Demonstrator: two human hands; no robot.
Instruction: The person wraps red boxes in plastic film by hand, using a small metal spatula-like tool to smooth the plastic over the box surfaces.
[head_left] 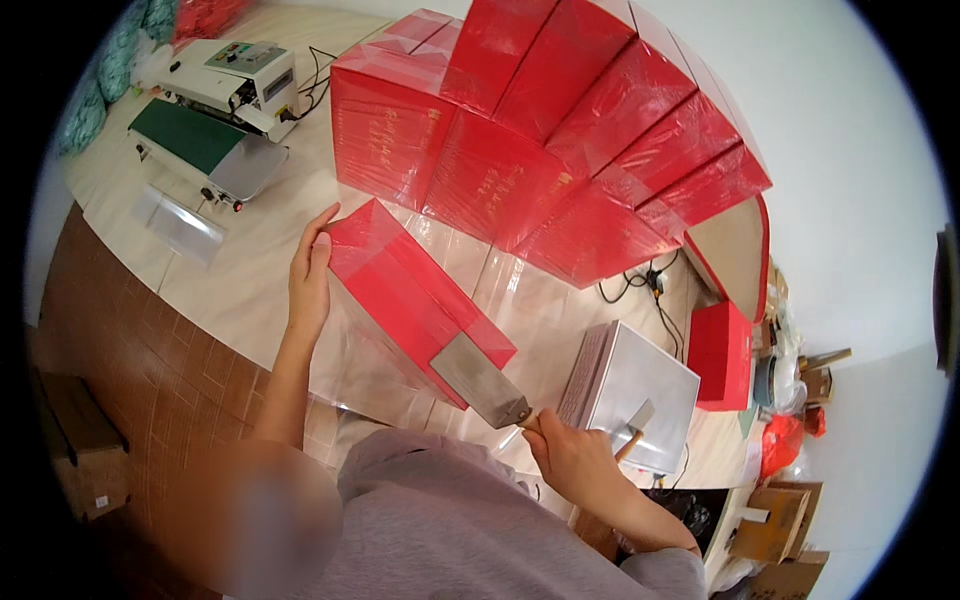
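Note:
A red box (405, 280) in clear wrap lies angled on the pale worktable. My left hand (310, 270) grips its far-left end, thumb along the side. My right hand (580, 455) is closed on the wooden handle of a wide metal scraper (475, 380), whose flat blade rests on or just over the box's near-right end. To the right of that hand sits a silver hotplate-like block (630, 380), with a second scraper (632, 423) on its top. Whether the blade is pressing on the wrap I cannot tell.
A stack of several wrapped red boxes (510, 150) fills the back. A sealing machine (225, 90) and clear film sheet (180, 225) sit left. An upright red box (715, 355), cables (640, 290) and cardboard boxes (770, 530) are right. The table (250, 310) edge curves along the left.

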